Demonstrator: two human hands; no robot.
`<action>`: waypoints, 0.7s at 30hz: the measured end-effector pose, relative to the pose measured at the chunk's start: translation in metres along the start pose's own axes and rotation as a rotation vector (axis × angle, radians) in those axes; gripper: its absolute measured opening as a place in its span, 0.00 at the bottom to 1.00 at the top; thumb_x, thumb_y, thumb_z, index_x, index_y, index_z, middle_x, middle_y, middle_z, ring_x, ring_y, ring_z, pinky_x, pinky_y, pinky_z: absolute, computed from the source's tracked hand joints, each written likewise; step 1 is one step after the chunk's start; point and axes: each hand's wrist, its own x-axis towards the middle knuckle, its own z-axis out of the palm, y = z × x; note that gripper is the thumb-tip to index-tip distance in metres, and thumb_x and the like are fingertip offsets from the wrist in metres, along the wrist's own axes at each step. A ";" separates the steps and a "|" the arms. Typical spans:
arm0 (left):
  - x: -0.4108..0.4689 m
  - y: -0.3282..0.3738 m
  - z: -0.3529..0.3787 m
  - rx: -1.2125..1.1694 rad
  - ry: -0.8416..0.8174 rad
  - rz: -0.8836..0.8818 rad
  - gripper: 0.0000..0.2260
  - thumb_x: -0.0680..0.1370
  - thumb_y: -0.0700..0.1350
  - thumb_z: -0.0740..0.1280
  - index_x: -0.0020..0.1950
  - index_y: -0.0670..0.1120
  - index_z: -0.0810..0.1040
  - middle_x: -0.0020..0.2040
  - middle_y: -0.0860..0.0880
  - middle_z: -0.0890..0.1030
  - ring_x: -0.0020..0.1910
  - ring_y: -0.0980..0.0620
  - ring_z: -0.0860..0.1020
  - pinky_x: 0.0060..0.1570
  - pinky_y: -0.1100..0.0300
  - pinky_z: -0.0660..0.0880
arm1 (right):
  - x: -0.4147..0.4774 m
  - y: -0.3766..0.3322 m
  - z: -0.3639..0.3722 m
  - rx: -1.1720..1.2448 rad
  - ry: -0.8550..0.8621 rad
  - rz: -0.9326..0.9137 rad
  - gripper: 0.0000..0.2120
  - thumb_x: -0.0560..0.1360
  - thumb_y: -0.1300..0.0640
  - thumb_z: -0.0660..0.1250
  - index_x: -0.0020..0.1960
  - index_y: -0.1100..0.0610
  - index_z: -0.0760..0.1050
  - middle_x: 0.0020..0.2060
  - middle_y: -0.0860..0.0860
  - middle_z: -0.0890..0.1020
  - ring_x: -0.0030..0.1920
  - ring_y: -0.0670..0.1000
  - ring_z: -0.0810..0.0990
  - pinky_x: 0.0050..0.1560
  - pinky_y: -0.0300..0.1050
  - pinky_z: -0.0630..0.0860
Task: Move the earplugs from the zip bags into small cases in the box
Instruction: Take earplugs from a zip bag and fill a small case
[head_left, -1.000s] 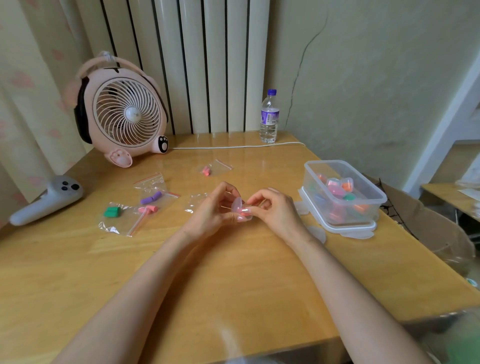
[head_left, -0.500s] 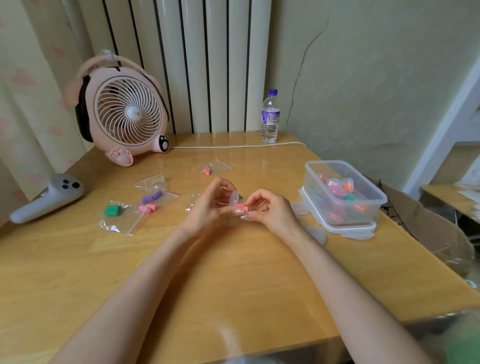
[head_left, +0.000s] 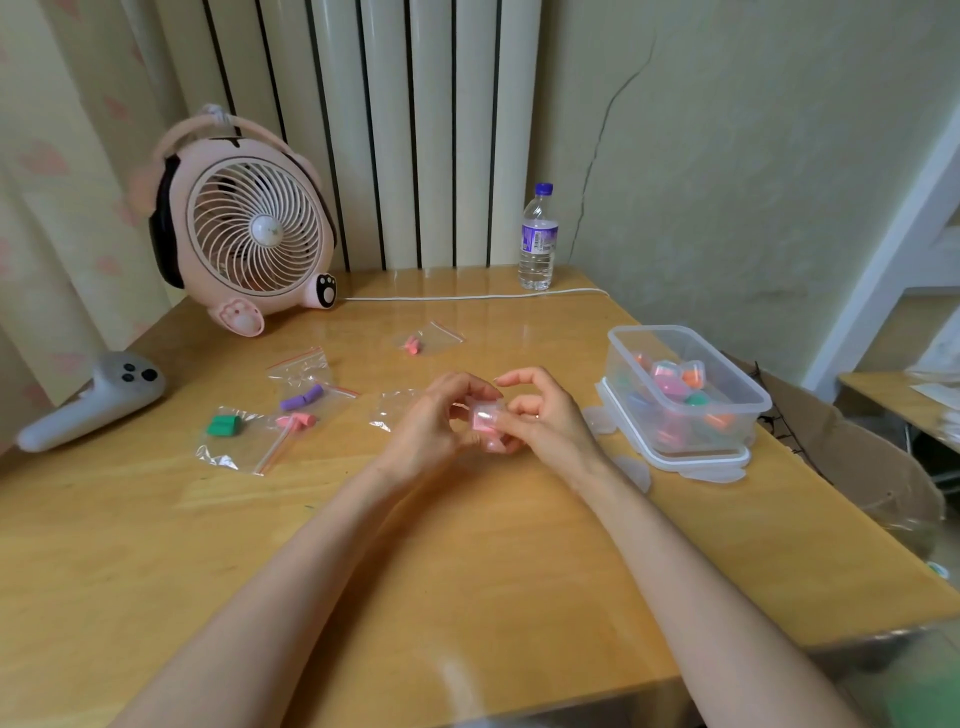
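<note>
Above the wooden counter (head_left: 467, 545), left hand (head_left: 431, 434) and right hand (head_left: 545, 421) pinch a small clear plastic case (head_left: 484, 415) holding pink earplugs, fingers clasped around it.

- The left forearm (head_left: 291, 582) and right forearm (head_left: 691, 571) are showing bare along their whole visible length.
- The left hand (head_left: 431, 431) and right hand (head_left: 550, 431) are likewise going bare.

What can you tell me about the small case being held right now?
The small case is a little clear plastic container with rounded corners, pink showing through its walls. Both hands pinch it just above the table: the left hand on its left side, the right hand on its right. It is left of the storage box, apart from it. Whether its lid is fully shut I cannot tell.
</note>
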 end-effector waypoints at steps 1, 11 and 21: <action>0.000 0.002 -0.001 -0.004 -0.003 -0.008 0.19 0.65 0.39 0.78 0.52 0.45 0.76 0.51 0.50 0.78 0.47 0.58 0.76 0.49 0.69 0.73 | 0.001 0.000 -0.001 0.004 0.012 -0.004 0.16 0.71 0.66 0.71 0.54 0.56 0.70 0.33 0.55 0.79 0.33 0.51 0.79 0.35 0.43 0.77; 0.003 -0.018 -0.024 0.603 0.196 -0.412 0.16 0.72 0.52 0.71 0.56 0.45 0.75 0.55 0.45 0.77 0.57 0.43 0.73 0.52 0.52 0.71 | 0.006 -0.005 -0.008 -0.137 0.097 0.001 0.17 0.69 0.70 0.70 0.46 0.50 0.71 0.31 0.54 0.77 0.34 0.56 0.79 0.43 0.55 0.79; 0.002 -0.001 -0.008 0.784 0.121 -0.369 0.07 0.76 0.42 0.62 0.51 0.43 0.77 0.53 0.43 0.78 0.52 0.40 0.76 0.44 0.55 0.70 | -0.010 -0.010 -0.019 -0.250 0.108 0.025 0.09 0.71 0.65 0.69 0.42 0.50 0.77 0.34 0.49 0.78 0.35 0.52 0.80 0.33 0.45 0.77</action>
